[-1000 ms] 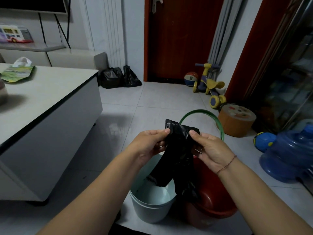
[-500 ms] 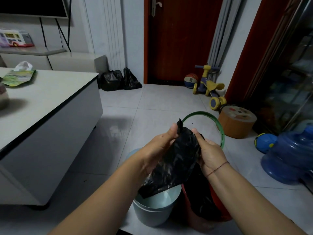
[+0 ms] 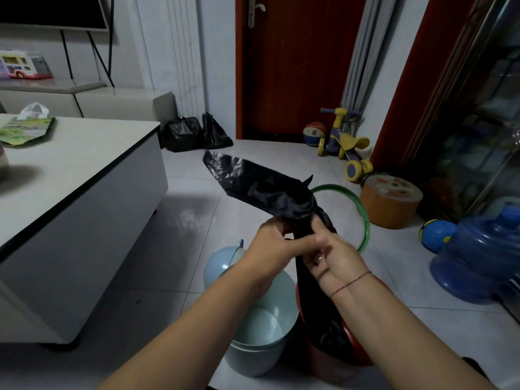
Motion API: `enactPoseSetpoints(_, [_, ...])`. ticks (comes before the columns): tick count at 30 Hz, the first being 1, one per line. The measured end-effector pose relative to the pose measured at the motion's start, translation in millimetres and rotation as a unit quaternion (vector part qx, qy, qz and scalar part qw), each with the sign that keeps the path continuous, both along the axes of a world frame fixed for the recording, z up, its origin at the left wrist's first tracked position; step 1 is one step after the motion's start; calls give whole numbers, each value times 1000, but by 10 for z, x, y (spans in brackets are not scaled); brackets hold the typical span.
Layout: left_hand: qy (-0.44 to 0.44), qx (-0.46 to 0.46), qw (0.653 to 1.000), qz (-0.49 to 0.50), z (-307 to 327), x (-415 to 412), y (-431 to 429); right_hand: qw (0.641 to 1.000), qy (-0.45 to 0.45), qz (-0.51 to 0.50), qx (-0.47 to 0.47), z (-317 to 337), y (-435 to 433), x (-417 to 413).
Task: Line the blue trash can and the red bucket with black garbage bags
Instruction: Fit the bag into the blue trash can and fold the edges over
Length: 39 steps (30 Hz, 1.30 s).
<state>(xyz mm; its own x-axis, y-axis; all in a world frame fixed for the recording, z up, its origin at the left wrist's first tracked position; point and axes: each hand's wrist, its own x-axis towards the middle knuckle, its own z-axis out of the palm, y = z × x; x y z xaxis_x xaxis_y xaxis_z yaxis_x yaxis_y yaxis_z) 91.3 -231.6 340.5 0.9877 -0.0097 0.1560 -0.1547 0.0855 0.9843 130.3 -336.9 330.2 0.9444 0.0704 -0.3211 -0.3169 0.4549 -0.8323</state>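
Both hands grip a black garbage bag (image 3: 259, 187) above the cans. My left hand (image 3: 271, 243) and my right hand (image 3: 329, 254) pinch it close together, and one end flies up and away to the left. Black plastic also hangs from my right hand down into the red bucket (image 3: 357, 344), whose rim is mostly hidden by my right forearm. The pale blue trash can (image 3: 261, 330) stands left of the bucket with a bare inside. Its lid (image 3: 219, 263) leans behind it.
A white low table (image 3: 84, 175) fills the left. A green hoop (image 3: 363, 220), an orange round stool (image 3: 391, 201), a ball (image 3: 436, 235) and a blue water jug (image 3: 478, 257) lie to the right. Two full black bags (image 3: 194, 133) sit by the door.
The bag hung down between my hands; now its loose end has flipped up and out to the left. My hands have come closer together and risen slightly.
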Motion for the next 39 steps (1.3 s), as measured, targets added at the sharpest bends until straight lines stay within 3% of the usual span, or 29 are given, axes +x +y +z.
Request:
enactPoseSetpoints(4, [21, -40, 989, 140, 34, 26, -16, 999, 17, 41, -18, 65, 21, -76])
enactPoseSetpoints(8, [39, -45, 966, 252, 26, 85, 117, 969, 49, 195, -142, 245, -111, -200])
enactPoseSetpoints(11, [33, -67, 964, 254, 56, 104, 187, 946, -105, 155, -263, 336, -186, -228])
enactPoseSetpoints(14, [27, -61, 970, 235, 88, 118, 207, 892, -298, 64, -333, 358, -187, -212])
enactPoseSetpoints(19, [31, -69, 982, 174, 82, 106, 139, 872, -316, 138, -346, 269, -139, -178])
enactPoseSetpoints(24, [59, -72, 987, 132, 113, 145, 231, 902, -329, 106, -257, 247, -111, -102])
enactPoseSetpoints(31, [102, -99, 973, 183, 94, 218, 625, 978, -190, 8, -83, 309, -366, 179])
enactPoseSetpoints(39, [122, -172, 954, 213, 28, 216, 778, 971, -204, -2, -120, 251, -431, 226])
